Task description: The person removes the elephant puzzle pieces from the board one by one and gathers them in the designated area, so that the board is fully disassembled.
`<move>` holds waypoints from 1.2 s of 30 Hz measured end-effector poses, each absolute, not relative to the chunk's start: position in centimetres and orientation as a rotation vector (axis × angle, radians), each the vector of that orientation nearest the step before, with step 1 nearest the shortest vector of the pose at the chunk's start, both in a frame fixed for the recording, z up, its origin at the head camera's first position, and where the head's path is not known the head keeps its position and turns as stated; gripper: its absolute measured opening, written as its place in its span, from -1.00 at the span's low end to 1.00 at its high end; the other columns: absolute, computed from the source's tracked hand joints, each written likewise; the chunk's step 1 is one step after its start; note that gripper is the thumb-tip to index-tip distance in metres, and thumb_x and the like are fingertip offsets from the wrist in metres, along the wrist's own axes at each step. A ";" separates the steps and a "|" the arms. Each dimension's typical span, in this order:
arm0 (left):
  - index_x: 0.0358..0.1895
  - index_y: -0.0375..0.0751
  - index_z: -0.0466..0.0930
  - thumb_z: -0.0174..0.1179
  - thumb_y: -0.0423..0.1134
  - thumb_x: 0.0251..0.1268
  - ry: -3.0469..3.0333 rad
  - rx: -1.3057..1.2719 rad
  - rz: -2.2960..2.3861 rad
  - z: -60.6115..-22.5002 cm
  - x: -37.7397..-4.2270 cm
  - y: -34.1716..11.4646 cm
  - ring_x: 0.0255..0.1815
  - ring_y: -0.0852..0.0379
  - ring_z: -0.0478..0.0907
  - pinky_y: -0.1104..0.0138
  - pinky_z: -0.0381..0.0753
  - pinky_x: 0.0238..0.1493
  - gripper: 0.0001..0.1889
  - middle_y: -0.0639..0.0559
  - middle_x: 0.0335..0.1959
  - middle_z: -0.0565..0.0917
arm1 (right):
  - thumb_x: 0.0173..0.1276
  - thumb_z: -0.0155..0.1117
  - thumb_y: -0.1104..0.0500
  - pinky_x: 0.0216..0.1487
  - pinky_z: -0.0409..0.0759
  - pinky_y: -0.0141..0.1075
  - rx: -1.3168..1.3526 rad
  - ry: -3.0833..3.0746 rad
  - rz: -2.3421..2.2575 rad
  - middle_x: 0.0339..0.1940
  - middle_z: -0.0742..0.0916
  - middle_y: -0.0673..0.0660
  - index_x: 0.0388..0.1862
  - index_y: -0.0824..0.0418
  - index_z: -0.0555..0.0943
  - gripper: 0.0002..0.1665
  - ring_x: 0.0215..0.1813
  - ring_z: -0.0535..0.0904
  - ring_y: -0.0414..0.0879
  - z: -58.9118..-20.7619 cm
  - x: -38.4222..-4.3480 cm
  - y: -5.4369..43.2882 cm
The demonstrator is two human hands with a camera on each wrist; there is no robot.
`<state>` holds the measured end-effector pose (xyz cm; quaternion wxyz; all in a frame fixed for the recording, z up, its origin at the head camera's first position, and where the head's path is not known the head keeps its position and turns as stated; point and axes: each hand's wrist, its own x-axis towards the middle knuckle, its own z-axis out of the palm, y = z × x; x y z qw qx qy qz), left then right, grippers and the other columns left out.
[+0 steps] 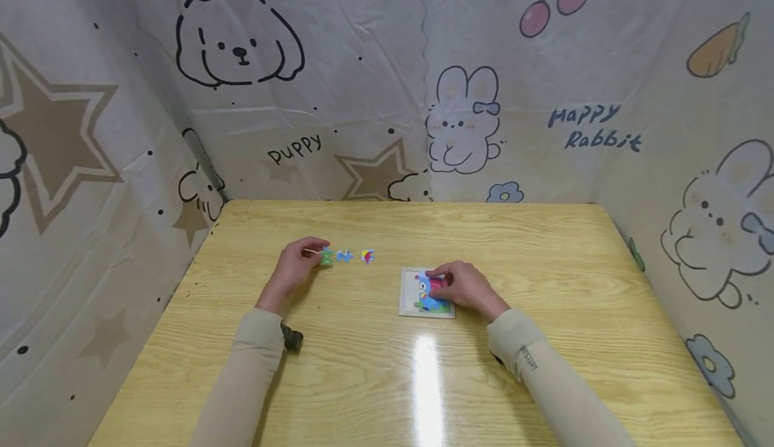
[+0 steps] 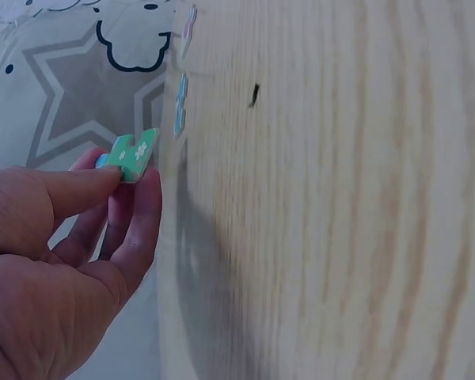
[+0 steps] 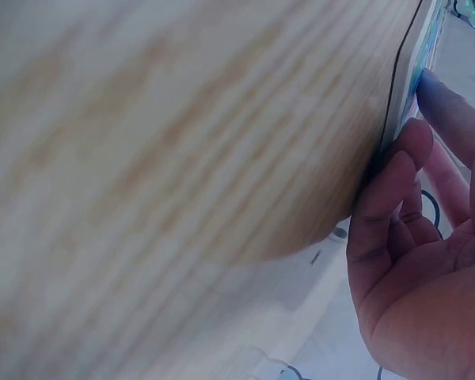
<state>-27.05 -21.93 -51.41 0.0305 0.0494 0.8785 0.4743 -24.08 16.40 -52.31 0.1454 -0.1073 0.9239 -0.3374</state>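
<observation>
Between thumb and fingertips, my left hand (image 1: 296, 263) pinches a green jigsaw puzzle piece (image 2: 133, 158) with white flowers, held just above the table in the left wrist view. Right of it lie a blue jigsaw piece (image 1: 345, 256) and a yellow-and-red jigsaw piece (image 1: 367, 255). My right hand (image 1: 464, 286) holds the white-framed puzzle board (image 1: 408, 299) at its right side. Its thumb rests on the pieces and the other fingers curl by the frame's edge (image 3: 404, 79). Blue, pink and green pieces (image 1: 432, 302) fill the board's right part; a pale strip shows at left. The hand hides some of them.
Everything lies on a light wooden table (image 1: 363, 366). A printed cloth (image 1: 363, 50) with cartoon animals encloses its back and sides. A small dark mark (image 2: 255, 95) shows on the wood, and a dark wrist device (image 1: 293, 338) is by the left cuff.
</observation>
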 end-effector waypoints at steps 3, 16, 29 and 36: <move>0.27 -0.29 0.62 0.12 -0.51 0.50 2.732 0.166 1.440 -51.4 -27.1 -22.1 0.13 -0.25 0.59 -0.02 0.59 0.19 -0.65 -0.32 0.15 0.64 | 0.26 0.58 0.04 -0.34 0.32 -0.28 -0.298 2.657 -0.979 -0.43 0.59 0.08 0.21 0.01 0.75 -0.49 -0.37 0.44 -0.06 -52.3 -24.0 16.4; 0.29 -0.34 0.61 0.04 -0.56 0.49 2.792 0.087 1.366 -52.1 -28.0 -22.5 0.22 -0.29 0.58 -0.06 0.57 0.27 -0.61 -0.35 0.24 0.63 | 0.26 0.59 0.04 -0.33 0.33 -0.28 -0.287 2.648 -0.989 -0.42 0.59 0.08 0.20 0.01 0.75 -0.49 -0.35 0.44 -0.06 -52.4 -24.1 16.5; 0.28 -0.32 0.63 0.02 -0.57 0.49 2.798 0.033 1.338 -52.4 -28.5 -22.7 0.20 -0.27 0.59 -0.03 0.59 0.25 -0.60 -0.33 0.24 0.63 | 0.26 0.59 0.04 -0.34 0.32 -0.29 -0.278 2.637 -0.995 -0.43 0.59 0.08 0.21 0.01 0.75 -0.49 -0.36 0.44 -0.06 -52.4 -24.2 16.5; 0.26 -0.35 0.63 0.01 -0.58 0.48 2.812 0.059 1.306 -52.7 -28.7 -22.8 0.19 -0.30 0.59 -0.05 0.59 0.23 -0.60 -0.35 0.25 0.64 | 0.26 0.59 0.03 -0.33 0.31 -0.29 -0.258 2.631 -0.992 -0.42 0.59 0.09 0.21 -0.01 0.75 -0.49 -0.35 0.45 -0.05 -52.4 -24.2 16.4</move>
